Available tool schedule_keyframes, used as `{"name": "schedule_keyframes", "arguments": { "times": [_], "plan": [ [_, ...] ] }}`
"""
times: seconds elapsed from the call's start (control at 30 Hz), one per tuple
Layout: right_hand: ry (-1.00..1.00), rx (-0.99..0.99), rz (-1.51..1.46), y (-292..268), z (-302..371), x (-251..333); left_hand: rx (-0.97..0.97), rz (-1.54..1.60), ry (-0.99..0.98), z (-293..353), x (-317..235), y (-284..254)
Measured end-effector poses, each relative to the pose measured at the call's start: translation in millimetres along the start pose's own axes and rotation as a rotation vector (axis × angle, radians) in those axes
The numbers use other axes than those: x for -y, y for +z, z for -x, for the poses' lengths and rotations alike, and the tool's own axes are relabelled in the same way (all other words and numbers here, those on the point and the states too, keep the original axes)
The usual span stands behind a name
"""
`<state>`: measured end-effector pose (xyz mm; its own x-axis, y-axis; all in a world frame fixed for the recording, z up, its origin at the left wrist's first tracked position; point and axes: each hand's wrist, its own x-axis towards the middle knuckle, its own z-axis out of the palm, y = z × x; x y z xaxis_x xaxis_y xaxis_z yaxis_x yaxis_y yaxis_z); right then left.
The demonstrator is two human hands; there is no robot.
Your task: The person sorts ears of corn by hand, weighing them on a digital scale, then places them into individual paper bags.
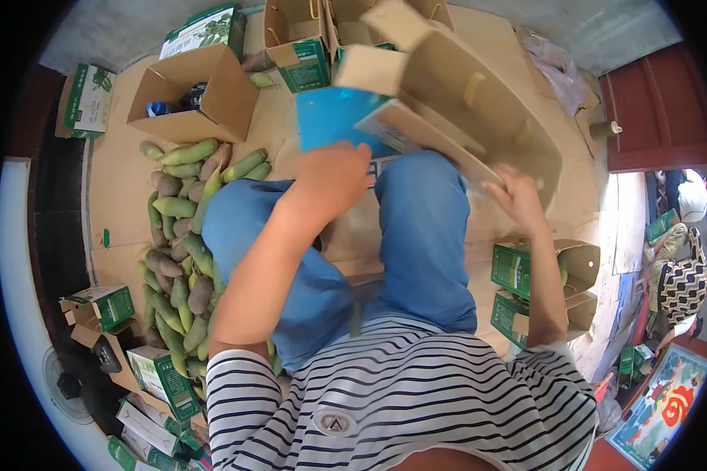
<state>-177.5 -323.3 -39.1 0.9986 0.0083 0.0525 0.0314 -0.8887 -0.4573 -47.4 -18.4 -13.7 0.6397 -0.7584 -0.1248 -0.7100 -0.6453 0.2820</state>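
Note:
An open cardboard box point(479, 102), blurred by motion, leans beyond my right knee with its flaps up. My right hand point(518, 196) is closed over its near right edge, thumb on the outside. No contents show in the part of the inside I can see. My left hand point(334, 177) is raised above the gap between my knees, smeared by motion, so its finger pose is unclear. Just past it lies a flat bright blue surface point(314, 118), partly covered by the box. To the left of my legs is a long heap of green radishes point(177, 208) mixed with brownish roots.
A brown carton point(232, 98) holding dark and blue items stands at the far left. Open green-and-brown boxes point(310, 63) line the far side. Two more small boxes point(511, 267) lie by my right arm. Cardboard sheeting point(118, 204) covers the floor. People point(679, 275) are at far right.

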Motion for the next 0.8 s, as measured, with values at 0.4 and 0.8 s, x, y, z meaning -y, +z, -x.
{"name": "schedule_keyframes", "arguments": {
  "times": [0.4, 0.8],
  "plan": [
    [-0.256, 0.313, 0.133, 69, -176, 43, 0.108, 0.002, -0.072, -1, -5, -11],
    [-0.158, 0.517, 0.397, 46, -182, 72, 0.035, 0.071, -0.072, 5, 8, -15]
  ]
}}
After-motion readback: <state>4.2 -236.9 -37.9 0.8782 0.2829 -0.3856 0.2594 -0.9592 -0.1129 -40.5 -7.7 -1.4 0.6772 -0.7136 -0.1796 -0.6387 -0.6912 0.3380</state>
